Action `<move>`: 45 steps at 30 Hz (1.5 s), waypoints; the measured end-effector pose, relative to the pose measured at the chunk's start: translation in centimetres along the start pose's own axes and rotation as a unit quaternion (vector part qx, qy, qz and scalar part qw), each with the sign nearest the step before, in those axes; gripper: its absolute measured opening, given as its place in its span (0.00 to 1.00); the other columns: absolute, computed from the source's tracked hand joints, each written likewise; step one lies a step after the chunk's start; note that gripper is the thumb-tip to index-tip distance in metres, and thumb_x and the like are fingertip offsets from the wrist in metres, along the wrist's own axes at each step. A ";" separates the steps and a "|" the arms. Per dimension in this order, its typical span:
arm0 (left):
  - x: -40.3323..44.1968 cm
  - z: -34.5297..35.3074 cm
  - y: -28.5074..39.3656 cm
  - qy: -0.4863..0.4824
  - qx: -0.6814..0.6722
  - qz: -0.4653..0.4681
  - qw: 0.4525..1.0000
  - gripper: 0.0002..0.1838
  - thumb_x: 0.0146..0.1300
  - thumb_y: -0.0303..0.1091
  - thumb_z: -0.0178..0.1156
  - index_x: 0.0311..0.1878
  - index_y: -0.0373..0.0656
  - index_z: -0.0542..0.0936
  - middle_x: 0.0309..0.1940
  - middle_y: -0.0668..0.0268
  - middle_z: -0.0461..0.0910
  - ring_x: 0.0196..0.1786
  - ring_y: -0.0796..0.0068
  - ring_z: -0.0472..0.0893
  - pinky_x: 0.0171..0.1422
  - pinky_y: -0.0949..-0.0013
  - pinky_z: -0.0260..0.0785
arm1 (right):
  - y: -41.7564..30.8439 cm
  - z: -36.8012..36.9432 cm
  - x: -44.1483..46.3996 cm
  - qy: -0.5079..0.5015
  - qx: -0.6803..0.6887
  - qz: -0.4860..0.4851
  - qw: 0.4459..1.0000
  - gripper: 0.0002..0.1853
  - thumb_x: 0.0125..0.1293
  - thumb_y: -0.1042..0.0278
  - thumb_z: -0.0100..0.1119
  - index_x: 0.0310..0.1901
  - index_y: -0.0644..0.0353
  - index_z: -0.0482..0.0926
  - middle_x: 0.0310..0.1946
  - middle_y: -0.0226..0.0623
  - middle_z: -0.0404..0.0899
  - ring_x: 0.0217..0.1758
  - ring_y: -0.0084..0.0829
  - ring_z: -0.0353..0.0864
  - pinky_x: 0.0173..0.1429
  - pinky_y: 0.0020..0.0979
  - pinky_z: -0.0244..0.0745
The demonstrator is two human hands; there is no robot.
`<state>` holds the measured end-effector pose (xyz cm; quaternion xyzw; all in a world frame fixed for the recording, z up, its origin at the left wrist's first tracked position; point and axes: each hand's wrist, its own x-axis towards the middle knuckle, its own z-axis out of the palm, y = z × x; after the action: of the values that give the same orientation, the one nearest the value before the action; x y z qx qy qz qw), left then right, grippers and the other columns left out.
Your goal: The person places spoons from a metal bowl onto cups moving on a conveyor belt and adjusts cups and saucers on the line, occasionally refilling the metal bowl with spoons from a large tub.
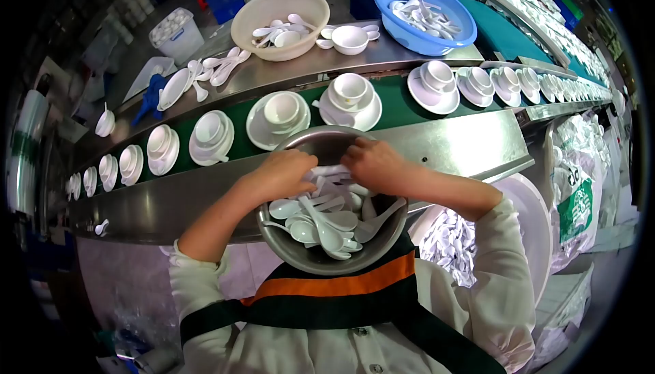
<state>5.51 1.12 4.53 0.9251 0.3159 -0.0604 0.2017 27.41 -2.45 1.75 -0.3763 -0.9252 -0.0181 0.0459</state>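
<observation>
A steel bowl full of white ceramic spoons sits against my front, at the edge of the conveyor. My left hand is over the bowl's left side, fingers curled down at the spoons. Opposite it, my right hand is closed near the far right rim. A white spoon spans the gap between my fingertips, partly hidden by them. Just beyond the bowl, cups on saucers stand in a row on the green belt.
On the far ledge are a cream basin and a blue basin of spoons, a small bowl and loose spoons. A large tub of wrapped-looking spoons is at my right. A blue cloth or glove lies left.
</observation>
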 end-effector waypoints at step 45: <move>5.2 -1.8 2.3 0.018 -0.183 0.017 0.983 0.13 0.53 0.36 0.59 0.37 0.37 0.75 0.28 0.56 0.77 0.31 0.60 0.77 0.36 0.64 0.68 | 6.5 -2.0 -4.5 0.179 0.348 0.305 0.868 0.19 0.55 0.56 0.62 0.42 0.62 0.77 0.30 0.42 0.81 0.31 0.39 0.80 0.38 0.34 0.74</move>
<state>11.00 3.07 5.67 0.8788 0.3091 0.0190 0.3630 35.33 -1.07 3.25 -0.5900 -0.6862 0.2526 0.3423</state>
